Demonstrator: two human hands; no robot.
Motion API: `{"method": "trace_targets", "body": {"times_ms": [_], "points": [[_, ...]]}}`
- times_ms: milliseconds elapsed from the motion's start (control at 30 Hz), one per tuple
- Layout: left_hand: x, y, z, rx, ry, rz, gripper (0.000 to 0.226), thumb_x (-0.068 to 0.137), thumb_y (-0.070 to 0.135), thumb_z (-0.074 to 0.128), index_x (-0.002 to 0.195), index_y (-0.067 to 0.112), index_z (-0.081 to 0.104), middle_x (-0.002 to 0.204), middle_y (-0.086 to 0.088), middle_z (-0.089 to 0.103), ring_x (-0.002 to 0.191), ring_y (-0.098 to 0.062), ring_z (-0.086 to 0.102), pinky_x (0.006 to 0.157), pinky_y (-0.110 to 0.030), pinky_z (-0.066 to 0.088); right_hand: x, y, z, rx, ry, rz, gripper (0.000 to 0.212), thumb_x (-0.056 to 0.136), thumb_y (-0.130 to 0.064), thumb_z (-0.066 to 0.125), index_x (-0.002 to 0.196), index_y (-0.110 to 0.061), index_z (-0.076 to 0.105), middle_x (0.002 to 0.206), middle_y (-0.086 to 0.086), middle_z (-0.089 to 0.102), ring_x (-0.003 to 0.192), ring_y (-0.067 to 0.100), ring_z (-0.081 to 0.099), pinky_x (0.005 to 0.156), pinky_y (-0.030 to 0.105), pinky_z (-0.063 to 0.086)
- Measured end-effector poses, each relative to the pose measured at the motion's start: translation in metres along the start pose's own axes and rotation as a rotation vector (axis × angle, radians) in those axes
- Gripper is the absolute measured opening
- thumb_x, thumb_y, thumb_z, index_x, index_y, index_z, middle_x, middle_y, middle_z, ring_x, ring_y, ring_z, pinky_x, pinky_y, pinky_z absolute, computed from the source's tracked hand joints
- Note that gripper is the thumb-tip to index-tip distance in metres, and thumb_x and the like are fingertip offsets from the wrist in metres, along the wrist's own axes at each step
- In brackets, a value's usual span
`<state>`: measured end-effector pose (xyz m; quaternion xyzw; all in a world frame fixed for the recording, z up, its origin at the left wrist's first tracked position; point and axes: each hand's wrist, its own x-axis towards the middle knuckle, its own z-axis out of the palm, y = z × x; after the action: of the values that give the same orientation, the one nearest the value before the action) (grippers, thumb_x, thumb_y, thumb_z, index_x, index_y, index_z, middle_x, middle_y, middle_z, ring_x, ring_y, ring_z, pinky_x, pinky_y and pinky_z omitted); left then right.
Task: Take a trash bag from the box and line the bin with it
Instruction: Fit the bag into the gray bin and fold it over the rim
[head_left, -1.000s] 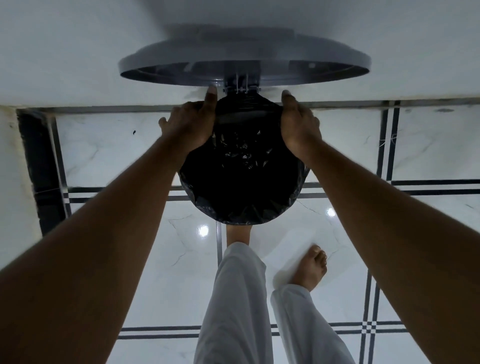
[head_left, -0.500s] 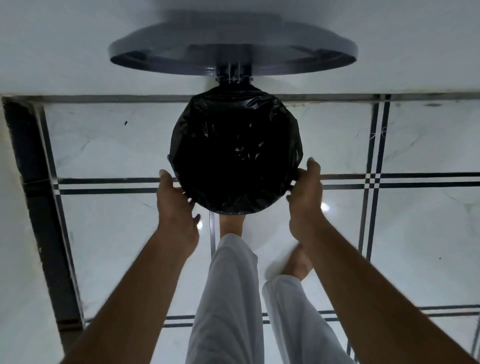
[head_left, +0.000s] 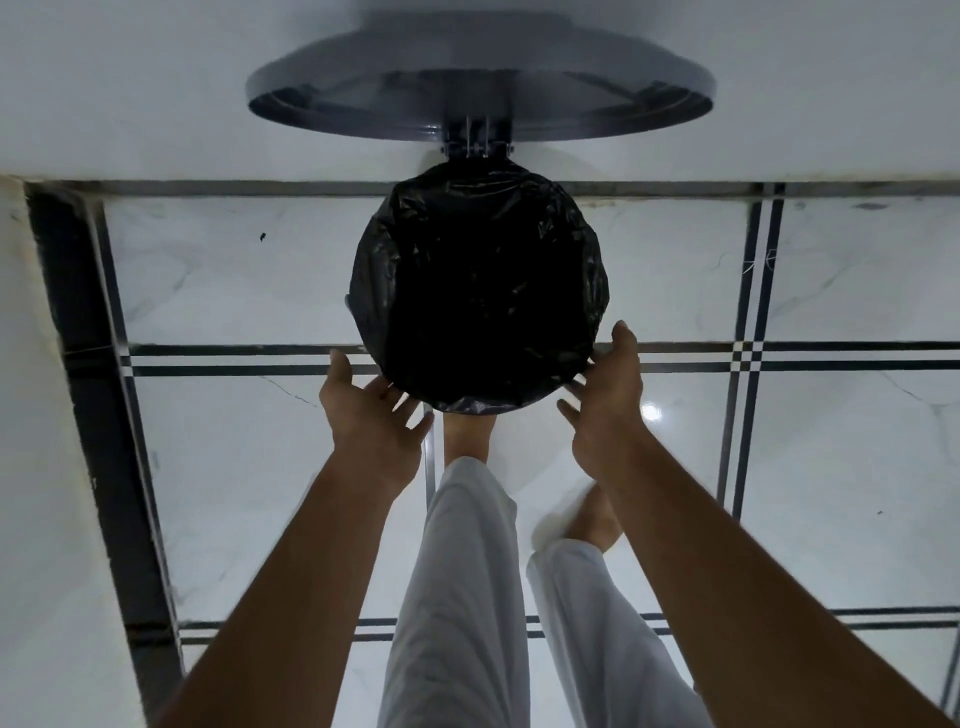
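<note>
Closest to me, below my forearms, my two legs in loose white trousers (head_left: 467, 597) stand on the glossy white marble-look floor tiles (head_left: 234, 467); one bare foot (head_left: 467, 431) reaches forward under the bin, seemingly on its pedal, though the pedal itself is hidden. The other bare foot (head_left: 597, 519) is planted to the right.

Just past them, my left hand (head_left: 371, 415) is spread open with the fingers loose, beside the near-left edge of the round bin (head_left: 350, 304), holding nothing. My right hand (head_left: 605, 395) is likewise open, its fingertips at the near-right edge, touching or nearly touching the plastic; I cannot tell which.

The thin, crinkled black plastic trash bag (head_left: 478, 291) already sits inside the bin, its mouth folded over the rim all the way round as far as I can see. I judge the lining nearly done: what is left is to run both palms around the near rim, pulling the overhang down evenly so it grips, without tearing the thin film. I should keep my foot steady so the lid stays up.

Beyond the bin, the round grey plastic lid (head_left: 480, 88) stands open on its hinge (head_left: 475, 137) against the white wall (head_left: 130, 93), clear of my hands. Black double lines (head_left: 748, 358) cross the floor. No box is in view.
</note>
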<state>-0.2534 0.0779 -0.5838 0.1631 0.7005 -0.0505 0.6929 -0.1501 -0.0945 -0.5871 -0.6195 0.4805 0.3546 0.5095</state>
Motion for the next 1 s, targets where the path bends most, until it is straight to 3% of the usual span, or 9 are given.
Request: {"method": "trace_targets", "body": {"times_ms": [167, 233, 333, 433, 533, 700, 833, 933, 1000], "points": [[0.008, 0.004, 0.002, 0.131, 0.171, 0.09, 0.076, 0.11, 0.064, 0.034, 0.162, 0.01, 0.046, 0.161, -0.006, 0.056, 0.153, -0.028, 0.049, 0.128, -0.051, 0.033, 0.004, -0.001, 0.004, -0.073, 0.121, -0.02, 0.061, 0.115, -0.057, 0.037, 0.162, -0.02, 0.05, 0.16, 0.013, 0.057, 0.144, 0.032, 0.057, 0.118, 0.043, 0.043], [0.012, 0.01, 0.005, 0.196, 0.153, 0.212, 0.067, 0.113, 0.061, 0.033, 0.153, 0.012, 0.056, 0.152, -0.005, 0.064, 0.145, -0.025, 0.056, 0.123, -0.047, 0.037, 0.012, -0.008, 0.004, -0.108, 0.113, -0.102, 0.057, 0.116, -0.052, 0.037, 0.147, -0.01, 0.059, 0.152, 0.013, 0.06, 0.136, 0.026, 0.059, 0.097, 0.034, 0.044], [0.011, 0.017, 0.014, 0.308, 0.13, 0.268, 0.061, 0.115, 0.056, 0.029, 0.131, 0.013, 0.069, 0.134, -0.003, 0.071, 0.131, -0.021, 0.062, 0.125, -0.045, 0.037, 0.017, -0.015, 0.01, -0.18, 0.025, -0.144, 0.051, 0.116, -0.054, 0.032, 0.125, -0.023, 0.071, 0.129, 0.001, 0.073, 0.121, 0.026, 0.065, 0.085, 0.033, 0.045], [0.007, 0.023, 0.027, 0.516, 0.3, 0.495, 0.059, 0.111, 0.05, 0.039, 0.122, -0.003, 0.063, 0.126, -0.022, 0.067, 0.118, -0.036, 0.066, 0.109, -0.052, 0.051, 0.018, -0.017, 0.015, -0.27, 0.17, -0.283, 0.064, 0.108, -0.062, 0.039, 0.144, -0.014, 0.062, 0.137, 0.002, 0.069, 0.128, 0.027, 0.064, 0.103, 0.047, 0.055], [0.006, 0.026, 0.037, 0.741, 0.177, 0.688, 0.056, 0.107, 0.055, 0.035, 0.13, 0.015, 0.065, 0.13, -0.007, 0.069, 0.123, -0.03, 0.064, 0.11, -0.056, 0.052, 0.018, -0.019, 0.02, -0.375, 0.122, -0.441, 0.042, 0.112, -0.057, 0.041, 0.122, -0.021, 0.06, 0.112, -0.01, 0.067, 0.114, 0.022, 0.065, 0.106, 0.049, 0.055], [0.024, 0.046, 0.044, 0.883, 0.293, 0.669, 0.075, 0.102, 0.07, 0.017, 0.132, 0.027, 0.071, 0.134, 0.0, 0.072, 0.128, -0.029, 0.063, 0.119, -0.058, 0.042, 0.024, -0.025, 0.02, -0.441, 0.156, -0.458, 0.06, 0.114, -0.057, 0.037, 0.154, -0.015, 0.054, 0.135, -0.003, 0.069, 0.127, 0.023, 0.064, 0.116, 0.048, 0.047], [0.04, 0.062, 0.044, 1.124, 0.338, 0.627, 0.072, 0.107, 0.065, 0.02, 0.131, 0.022, 0.072, 0.13, -0.003, 0.069, 0.129, -0.032, 0.058, 0.12, -0.062, 0.037, 0.026, -0.028, 0.021, -0.512, 0.096, -0.544, 0.048, 0.116, -0.051, 0.04, 0.144, -0.019, 0.063, 0.109, -0.023, 0.064, 0.111, 0.015, 0.064, 0.109, 0.045, 0.048], [0.043, 0.067, 0.035, 1.076, 0.407, 0.654, 0.065, 0.106, 0.06, 0.044, 0.151, 0.016, 0.057, 0.155, -0.01, 0.056, 0.145, -0.034, 0.049, 0.121, -0.058, 0.04, 0.022, -0.03, 0.017, -0.559, 0.141, -0.552, 0.066, 0.109, -0.056, 0.048, 0.162, -0.016, 0.051, 0.154, 0.008, 0.063, 0.148, 0.036, 0.052, 0.126, 0.054, 0.04], [0.03, 0.06, 0.028, 1.069, 0.404, 0.819, 0.052, 0.105, 0.048, 0.055, 0.145, 0.015, 0.059, 0.151, -0.008, 0.057, 0.143, -0.031, 0.049, 0.118, -0.052, 0.041, 0.013, -0.029, 0.013, -0.567, 0.191, -0.592, 0.063, 0.109, -0.045, 0.059, 0.161, -0.011, 0.05, 0.158, 0.012, 0.056, 0.153, 0.034, 0.046, 0.124, 0.047, 0.038]]}}
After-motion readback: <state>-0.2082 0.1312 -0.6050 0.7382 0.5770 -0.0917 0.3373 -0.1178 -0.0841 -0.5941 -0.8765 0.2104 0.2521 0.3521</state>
